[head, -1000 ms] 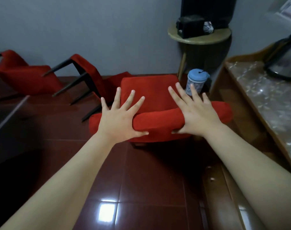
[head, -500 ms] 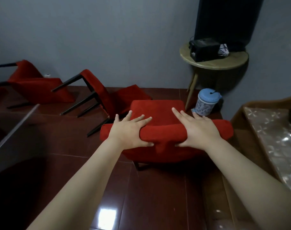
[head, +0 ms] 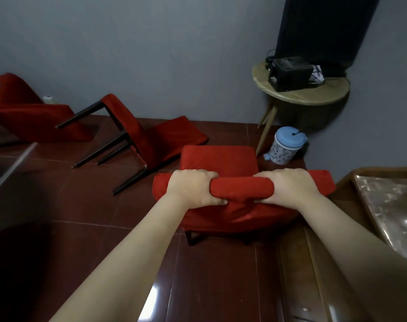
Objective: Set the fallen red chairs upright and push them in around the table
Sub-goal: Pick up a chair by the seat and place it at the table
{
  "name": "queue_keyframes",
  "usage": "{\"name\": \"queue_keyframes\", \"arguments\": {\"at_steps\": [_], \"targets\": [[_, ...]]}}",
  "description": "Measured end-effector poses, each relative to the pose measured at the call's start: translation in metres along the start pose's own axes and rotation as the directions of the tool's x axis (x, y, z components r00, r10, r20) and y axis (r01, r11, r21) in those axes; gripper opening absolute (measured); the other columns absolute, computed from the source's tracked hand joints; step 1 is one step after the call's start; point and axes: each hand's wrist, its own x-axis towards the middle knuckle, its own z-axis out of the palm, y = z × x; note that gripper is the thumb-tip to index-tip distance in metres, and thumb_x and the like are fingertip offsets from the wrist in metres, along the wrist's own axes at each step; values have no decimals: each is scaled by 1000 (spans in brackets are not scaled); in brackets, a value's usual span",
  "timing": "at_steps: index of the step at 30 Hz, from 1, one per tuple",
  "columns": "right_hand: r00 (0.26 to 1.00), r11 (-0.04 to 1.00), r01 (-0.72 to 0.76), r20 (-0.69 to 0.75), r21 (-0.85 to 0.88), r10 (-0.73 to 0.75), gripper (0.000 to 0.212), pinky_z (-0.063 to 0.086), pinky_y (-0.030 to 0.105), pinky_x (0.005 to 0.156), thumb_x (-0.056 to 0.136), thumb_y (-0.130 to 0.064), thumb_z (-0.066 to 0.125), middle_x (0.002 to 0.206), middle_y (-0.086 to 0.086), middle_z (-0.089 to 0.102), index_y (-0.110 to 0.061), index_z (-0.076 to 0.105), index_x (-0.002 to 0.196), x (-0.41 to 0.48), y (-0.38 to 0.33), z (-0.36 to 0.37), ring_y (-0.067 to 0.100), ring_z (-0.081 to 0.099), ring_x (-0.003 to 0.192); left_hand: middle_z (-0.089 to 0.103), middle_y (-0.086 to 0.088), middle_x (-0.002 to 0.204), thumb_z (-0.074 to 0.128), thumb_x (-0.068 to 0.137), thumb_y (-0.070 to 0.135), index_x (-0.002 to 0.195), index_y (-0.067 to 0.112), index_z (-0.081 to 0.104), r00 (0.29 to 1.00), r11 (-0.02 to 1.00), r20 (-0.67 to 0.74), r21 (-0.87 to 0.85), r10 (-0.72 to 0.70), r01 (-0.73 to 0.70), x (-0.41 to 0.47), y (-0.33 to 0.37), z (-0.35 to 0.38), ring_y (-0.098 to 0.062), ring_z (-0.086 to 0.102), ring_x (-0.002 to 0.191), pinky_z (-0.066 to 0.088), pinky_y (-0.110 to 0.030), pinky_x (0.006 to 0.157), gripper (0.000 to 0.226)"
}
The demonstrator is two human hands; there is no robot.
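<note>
Both hands are wrapped tight around the padded top rail of the nearest red chair (head: 218, 159). The left hand (head: 193, 189) holds it toward the rail's left end and the right hand (head: 288, 187) toward its right end. On each, the fingers curl over the far side and the thumb tucks under on the near side. A short stretch of red rail shows between the two hands, and the rail's ends stick out past each of them. This chair stands upright on the dark red tiled floor (head: 211, 275), its back toward the person and its seat facing the grey wall. The seat therefore lies just beyond the knuckles, and a dark leg shows below the left wrist.

Two more red chairs lie toppled, apart from the hands. The middle fallen chair (head: 139, 133) lies on its back just left of the held chair's seat, black legs pointing left. The far fallen chair (head: 28, 112) lies by the wall at the left edge. Right of the held chair stands a small bin with a blue lid (head: 286, 145), at the foot of a round side table (head: 314, 96) that carries a black box (head: 289, 73). A wooden counter (head: 388, 205) with a glossy top runs along the right edge.
</note>
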Motion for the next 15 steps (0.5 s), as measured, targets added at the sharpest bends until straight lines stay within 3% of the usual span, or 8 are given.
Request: {"name": "queue_keyframes", "arguments": {"at_steps": [2,5,8,11,15], "targets": [[1000,1000,3,-7,0,-3,61,46,30,78,69,-84,50,109,-17,67,-56,51,123,6,1,-2,11,64,100,66,15,107,51,67,85,114,41,59,1000,1000,-15,-4,5,-6,6,-2,-1,-12,64,99,45,-29,69,65],[1000,1000,16,-12,-3,-16,57,45,29,75,71,-82,49,106,-17,67,-56,52,122,7,2,-2,11,64,98,67,14,102,51,67,85,111,40,60,1000,1000,-20,-6,12,-12,7,-3,0,-13,65,96,47,-29,69,63],[1000,1000,27,-13,16,-26,58,45,30,77,71,-82,49,108,-16,67,-56,52,123,6,2,-2,12,63,100,65,14,112,53,66,85,118,42,55,1000,1000,19,-19,-7,7,6,-1,-1,-15,63,103,51,-35,79,67],[1000,999,27,-6,46,-27,60,45,32,81,71,-83,50,109,-14,67,-55,52,124,6,4,-5,14,63,102,58,12,127,61,64,79,130,42,45,987,999,161,-52,10,-2,7,-5,-14,-19,58,114,49,-40,88,77],[999,997,54,-2,50,-54,60,45,32,83,72,-82,49,112,-13,67,-53,52,125,6,7,-6,15,63,103,57,8,130,68,63,72,133,42,38,960,995,276,97,-51,25,-3,-32,-33,-22,58,115,49,-42,91,82]]}}
